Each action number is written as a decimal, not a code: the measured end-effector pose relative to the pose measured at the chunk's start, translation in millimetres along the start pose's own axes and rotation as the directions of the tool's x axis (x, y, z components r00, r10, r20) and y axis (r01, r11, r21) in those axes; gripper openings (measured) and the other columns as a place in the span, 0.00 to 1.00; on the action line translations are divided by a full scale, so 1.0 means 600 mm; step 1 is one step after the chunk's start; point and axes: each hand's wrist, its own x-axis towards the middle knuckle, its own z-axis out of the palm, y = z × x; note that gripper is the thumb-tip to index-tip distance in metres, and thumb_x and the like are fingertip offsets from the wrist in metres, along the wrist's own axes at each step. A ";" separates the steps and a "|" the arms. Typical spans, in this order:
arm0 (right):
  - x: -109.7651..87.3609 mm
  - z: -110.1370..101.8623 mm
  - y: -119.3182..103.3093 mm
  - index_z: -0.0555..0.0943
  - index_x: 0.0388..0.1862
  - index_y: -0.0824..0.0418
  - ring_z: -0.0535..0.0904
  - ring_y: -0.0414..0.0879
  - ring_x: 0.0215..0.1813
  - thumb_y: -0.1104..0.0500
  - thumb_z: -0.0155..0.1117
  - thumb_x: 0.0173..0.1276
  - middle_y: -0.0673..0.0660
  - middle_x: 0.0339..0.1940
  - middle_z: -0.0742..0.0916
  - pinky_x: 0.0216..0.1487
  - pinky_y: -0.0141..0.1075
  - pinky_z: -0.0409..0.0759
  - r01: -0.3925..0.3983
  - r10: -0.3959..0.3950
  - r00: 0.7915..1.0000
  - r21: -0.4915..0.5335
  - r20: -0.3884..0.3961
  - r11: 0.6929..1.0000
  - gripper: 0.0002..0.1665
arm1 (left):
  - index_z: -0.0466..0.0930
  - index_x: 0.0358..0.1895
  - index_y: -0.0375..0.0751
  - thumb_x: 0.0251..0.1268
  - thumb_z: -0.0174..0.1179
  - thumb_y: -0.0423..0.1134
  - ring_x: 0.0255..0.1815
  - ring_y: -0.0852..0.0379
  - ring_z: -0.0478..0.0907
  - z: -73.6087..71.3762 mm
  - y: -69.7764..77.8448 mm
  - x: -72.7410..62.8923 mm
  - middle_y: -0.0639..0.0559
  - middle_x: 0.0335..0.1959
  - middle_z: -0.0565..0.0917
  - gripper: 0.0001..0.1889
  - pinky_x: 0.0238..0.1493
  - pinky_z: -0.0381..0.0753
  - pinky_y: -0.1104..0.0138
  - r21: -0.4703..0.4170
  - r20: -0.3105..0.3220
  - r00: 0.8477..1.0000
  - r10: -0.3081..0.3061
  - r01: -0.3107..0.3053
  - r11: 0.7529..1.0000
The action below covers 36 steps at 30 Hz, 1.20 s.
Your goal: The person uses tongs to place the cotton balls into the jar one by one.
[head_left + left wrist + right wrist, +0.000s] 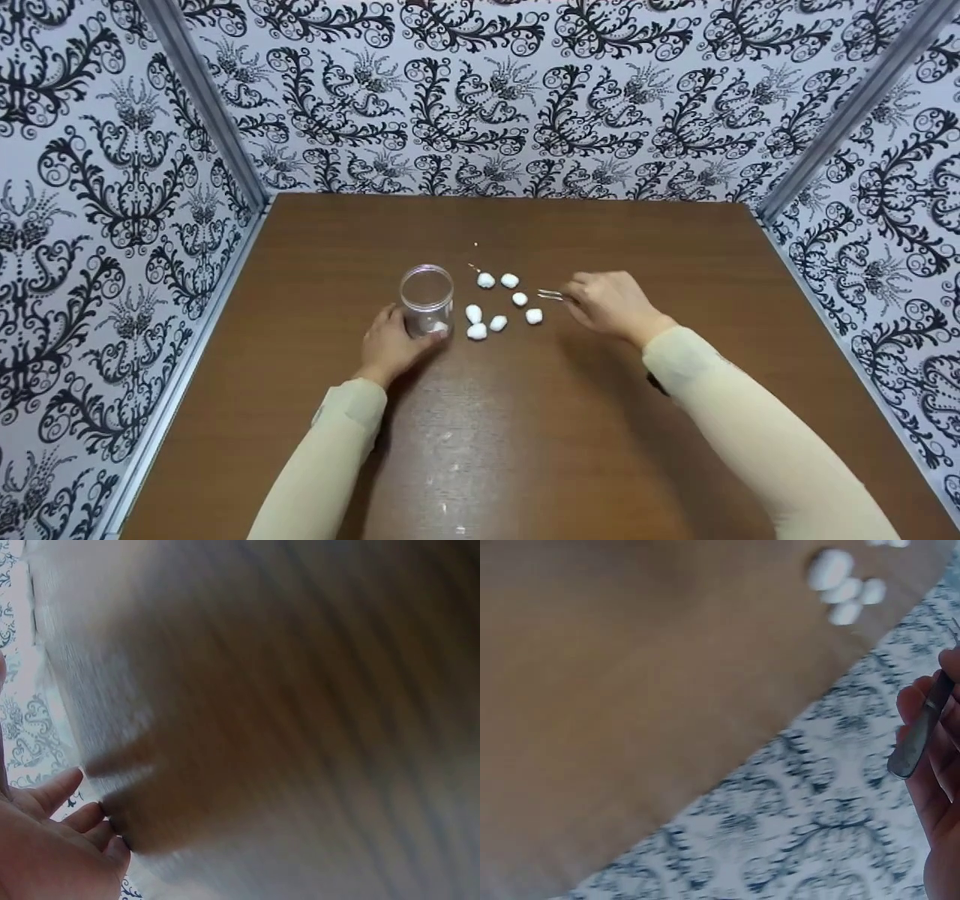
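Note:
In the head view my left hand [392,346] grips the lower part of a clear plastic jar [427,298], thumb across its near side. The jar stands upright without a lid, a white cotton ball [439,327] at its bottom. To the right of the jar, several cotton balls [498,323] lie loose on the table. My right hand [609,304] holds metal tweezers [550,295] just right of them, the two tips apart and nothing between them. The tweezers' rounded back end [909,757] shows in the right wrist view. In the left wrist view my left hand [60,840] is partly cut off.
The brown wooden table [525,420] is bounded by patterned panels [495,97] at the back and both sides, with grey metal posts [214,105] at the corners. Tiny white bits [474,266] lie behind the cotton balls.

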 end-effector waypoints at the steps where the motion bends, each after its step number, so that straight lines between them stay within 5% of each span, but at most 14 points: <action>1: -0.012 0.004 0.004 0.84 0.31 0.58 0.76 0.48 0.19 0.60 0.69 0.60 0.51 0.25 0.80 0.17 0.46 0.73 -0.007 0.007 1.000 -0.003 0.013 1.000 0.03 | 0.68 0.69 0.32 0.51 0.68 0.69 0.70 0.37 0.64 0.000 -0.002 0.000 0.35 0.71 0.66 0.51 0.67 0.61 0.43 0.004 0.001 1.000 0.002 -0.002 1.000; 12: -0.074 0.030 0.014 0.85 0.32 0.58 0.79 0.47 0.24 0.58 0.70 0.63 0.51 0.27 0.82 0.23 0.47 0.78 -0.111 0.110 0.976 -0.004 0.187 0.994 0.04 | 0.68 0.69 0.31 0.51 0.69 0.67 0.69 0.36 0.65 -0.001 -0.005 -0.003 0.34 0.71 0.66 0.51 0.65 0.63 0.42 0.003 -0.018 1.000 0.008 -0.008 1.000; 36: -0.046 0.058 0.002 0.81 0.28 0.59 0.78 0.50 0.22 0.60 0.73 0.60 0.52 0.24 0.80 0.22 0.48 0.75 -0.075 0.074 0.975 -0.005 0.209 0.997 0.08 | 0.68 0.70 0.35 0.50 0.69 0.69 0.69 0.38 0.66 0.002 0.000 -0.003 0.37 0.71 0.66 0.51 0.65 0.64 0.44 0.000 -0.023 1.000 0.000 0.000 1.000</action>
